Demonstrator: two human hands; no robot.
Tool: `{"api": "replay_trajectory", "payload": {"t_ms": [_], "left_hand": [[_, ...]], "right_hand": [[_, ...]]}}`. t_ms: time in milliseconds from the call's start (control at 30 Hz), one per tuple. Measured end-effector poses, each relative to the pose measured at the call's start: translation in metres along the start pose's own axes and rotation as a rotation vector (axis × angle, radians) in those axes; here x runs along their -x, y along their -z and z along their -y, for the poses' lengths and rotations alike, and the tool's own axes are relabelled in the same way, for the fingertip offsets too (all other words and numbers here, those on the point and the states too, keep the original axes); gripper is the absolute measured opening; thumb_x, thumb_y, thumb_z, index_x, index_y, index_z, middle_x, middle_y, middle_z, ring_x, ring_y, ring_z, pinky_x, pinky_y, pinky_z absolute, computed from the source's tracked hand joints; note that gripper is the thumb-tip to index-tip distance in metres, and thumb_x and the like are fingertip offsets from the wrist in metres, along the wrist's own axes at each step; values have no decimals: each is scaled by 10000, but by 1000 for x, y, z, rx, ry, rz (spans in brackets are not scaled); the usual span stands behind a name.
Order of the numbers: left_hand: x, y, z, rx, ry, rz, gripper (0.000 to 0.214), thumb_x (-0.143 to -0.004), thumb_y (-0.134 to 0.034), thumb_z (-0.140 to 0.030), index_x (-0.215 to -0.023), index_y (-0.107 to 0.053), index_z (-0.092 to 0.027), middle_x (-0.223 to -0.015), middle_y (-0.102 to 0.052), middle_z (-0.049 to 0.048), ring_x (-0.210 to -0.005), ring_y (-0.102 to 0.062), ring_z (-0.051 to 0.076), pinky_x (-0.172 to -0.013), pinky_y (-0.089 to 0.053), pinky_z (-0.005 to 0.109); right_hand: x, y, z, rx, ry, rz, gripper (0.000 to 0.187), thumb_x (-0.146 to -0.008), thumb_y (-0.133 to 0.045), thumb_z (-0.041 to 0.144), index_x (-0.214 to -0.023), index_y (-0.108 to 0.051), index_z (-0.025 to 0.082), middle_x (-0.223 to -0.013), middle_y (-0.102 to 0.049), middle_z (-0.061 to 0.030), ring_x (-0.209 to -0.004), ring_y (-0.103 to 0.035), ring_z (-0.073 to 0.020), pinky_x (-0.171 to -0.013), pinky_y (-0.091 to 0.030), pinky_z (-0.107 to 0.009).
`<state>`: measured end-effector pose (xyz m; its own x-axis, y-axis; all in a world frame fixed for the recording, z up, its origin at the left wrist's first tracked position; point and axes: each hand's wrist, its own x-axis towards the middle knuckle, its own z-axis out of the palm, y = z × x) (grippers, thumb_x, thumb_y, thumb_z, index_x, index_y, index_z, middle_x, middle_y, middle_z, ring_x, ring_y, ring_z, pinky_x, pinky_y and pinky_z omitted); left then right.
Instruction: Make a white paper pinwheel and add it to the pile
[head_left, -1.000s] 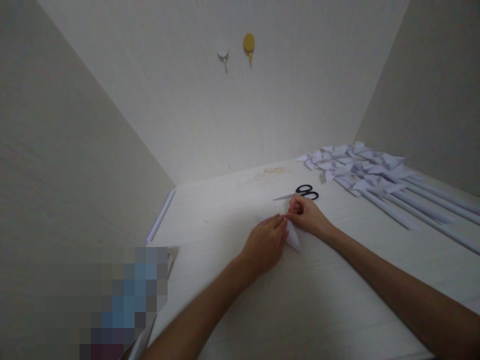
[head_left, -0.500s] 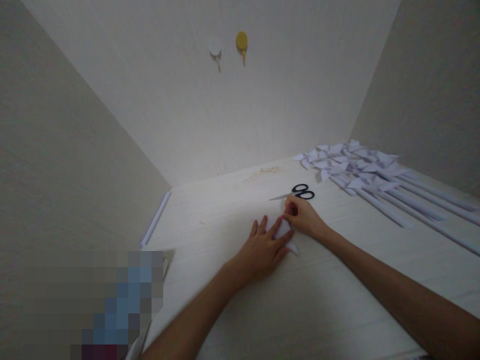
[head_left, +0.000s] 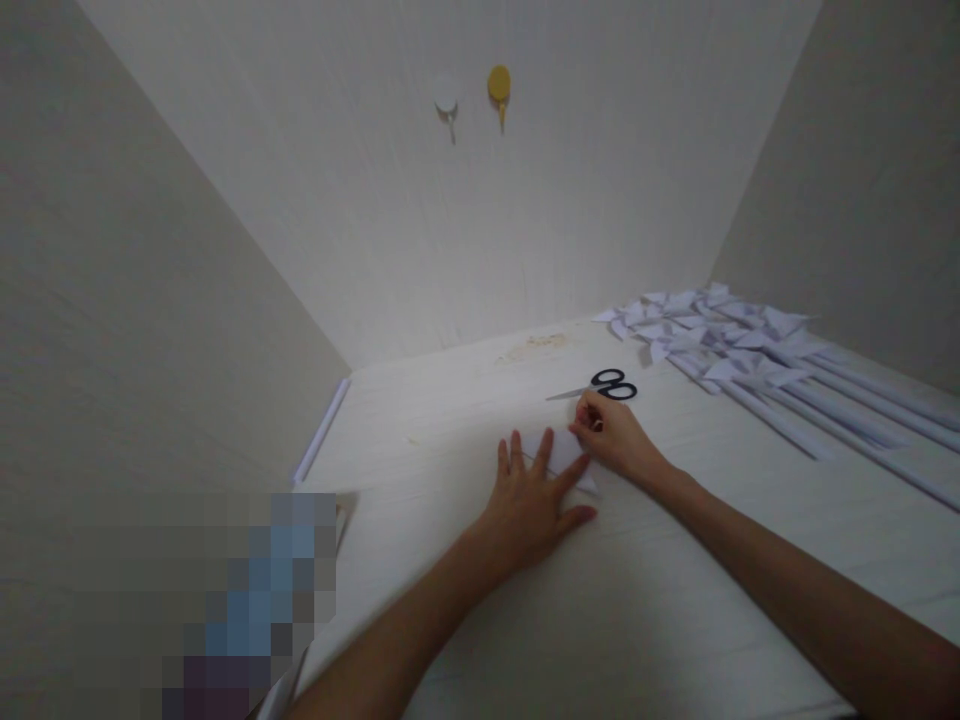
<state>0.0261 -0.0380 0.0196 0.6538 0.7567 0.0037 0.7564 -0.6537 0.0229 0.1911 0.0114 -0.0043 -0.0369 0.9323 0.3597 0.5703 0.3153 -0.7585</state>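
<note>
1. Our white table (head_left: 697,620) carried one heap of paper pinwheels (head_left: 720,335) on rolled sticks, too tangled to count.
2. Our left hand (head_left: 532,505) lay open, fingers spread, pressing the folded paper (head_left: 561,450) mid-table; our right hand (head_left: 619,440) pinched its far corner.
3. We judged a firm, even press along the crease best.
4. One pair of scissors (head_left: 611,385) lay just beyond; two wall hooks (head_left: 499,85) hung above.

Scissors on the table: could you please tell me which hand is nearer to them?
Right. The right hand pinches the paper just beside the scissors, by their handles; the left hand lies flat on that paper, farther away.
</note>
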Motion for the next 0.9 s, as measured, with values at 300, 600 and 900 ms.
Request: {"api": "replay_trajectory", "payload": {"t_ms": [300, 600, 900], "left_hand": [[-14, -13, 8, -7, 132, -93, 590, -789, -167, -554, -1297, -253, -267, -1378, -191, 157, -1218, -148, 429, -923, -120, 598], [-10, -3, 13, -31, 93, 29, 680, -766, -135, -591, -1315, -214, -197, -1378, -150, 201, -1224, -125, 422, -925, -138, 594], [0, 5, 28, -102, 119, 131, 853, -730, -66, -639, -1304, -179, -19, -1382, -103, 206, -1276, -78, 294, -984, -131, 527]], "right_hand": [[15, -9, 23, 321, 128, 204, 254, -825, -365, 239, -1044, -485, 189, -850, -644, -81, -798, -578, -202, -677, -391, -290], [15, -11, 25, 411, 161, 259, 327, -833, -345, 181, -1150, -397, 123, -942, -646, -116, -908, -575, -211, -768, -401, -313], [15, -10, 26, 494, 210, 267, 285, -854, -327, 205, -1097, -465, 147, -970, -644, -82, -886, -588, -174, -844, -383, -336]]}}
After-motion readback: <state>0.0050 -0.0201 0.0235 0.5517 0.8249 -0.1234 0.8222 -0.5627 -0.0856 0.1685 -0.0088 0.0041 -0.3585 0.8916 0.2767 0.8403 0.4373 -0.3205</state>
